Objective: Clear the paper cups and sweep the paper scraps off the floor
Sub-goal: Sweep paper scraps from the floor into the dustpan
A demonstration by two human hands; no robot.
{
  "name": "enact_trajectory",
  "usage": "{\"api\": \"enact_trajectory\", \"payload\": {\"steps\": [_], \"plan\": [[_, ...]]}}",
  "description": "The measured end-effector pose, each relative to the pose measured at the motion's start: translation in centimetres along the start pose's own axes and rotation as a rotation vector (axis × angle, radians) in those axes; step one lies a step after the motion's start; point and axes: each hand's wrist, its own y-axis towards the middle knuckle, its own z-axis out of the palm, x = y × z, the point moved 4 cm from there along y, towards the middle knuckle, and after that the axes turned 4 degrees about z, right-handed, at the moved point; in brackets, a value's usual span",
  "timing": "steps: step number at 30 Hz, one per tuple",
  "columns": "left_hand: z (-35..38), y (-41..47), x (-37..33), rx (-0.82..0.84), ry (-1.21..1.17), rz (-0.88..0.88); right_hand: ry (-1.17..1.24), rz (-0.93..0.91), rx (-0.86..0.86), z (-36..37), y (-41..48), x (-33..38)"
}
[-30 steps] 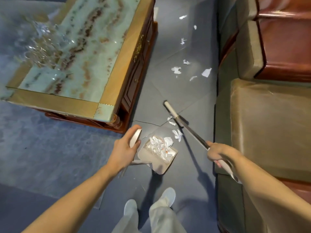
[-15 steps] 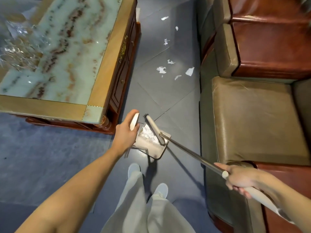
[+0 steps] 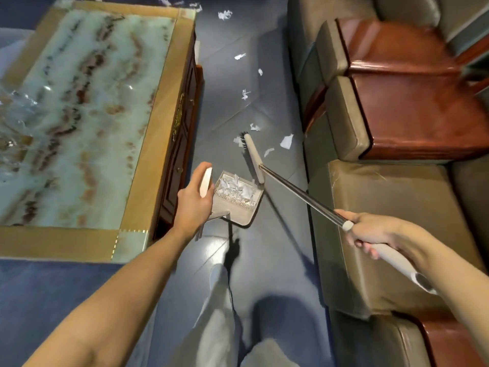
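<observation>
My left hand (image 3: 192, 205) grips the pale handle (image 3: 206, 182) of a grey dustpan (image 3: 239, 215), which sits low over the dark floor and holds a heap of white paper scraps (image 3: 235, 187). My right hand (image 3: 370, 232) holds the broom's long handle (image 3: 299, 196). The broom head (image 3: 252, 154) lies on the floor just beyond the pan's right corner. Several white scraps (image 3: 286, 141) lie around and beyond the broom head, in the aisle between table and sofa. No paper cups are in view.
A marble-topped wooden coffee table (image 3: 156, 123) stands on the left, with crumpled clear plastic (image 3: 13, 112) at its left edge. Leather sofas (image 3: 397, 197) line the right side. My legs and white shoe (image 3: 219, 276) are in the narrow aisle.
The broom head has swung out of the dustpan and forward to the scraps further up the aisle. I have stepped forward, so table and sofa appear nearer. The left hand keeps the pan steady.
</observation>
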Motion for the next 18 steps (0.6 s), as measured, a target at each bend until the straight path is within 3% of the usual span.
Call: {"api": "enact_trajectory", "payload": {"steps": [8,15,18], "plan": [[0.1,14.5,-0.7,0.054,0.030,0.064,0.201,-0.003,-0.086,-6.3,7.4,13.1],[3.0,26.7,-0.2,0.146,0.036,0.017,0.057,-0.026,-0.212,-15.6,15.3,20.8],[3.6,31.4,-0.5,0.144,0.067,-0.009,0.114,0.052,-0.242,-19.0,18.4,23.1]]}}
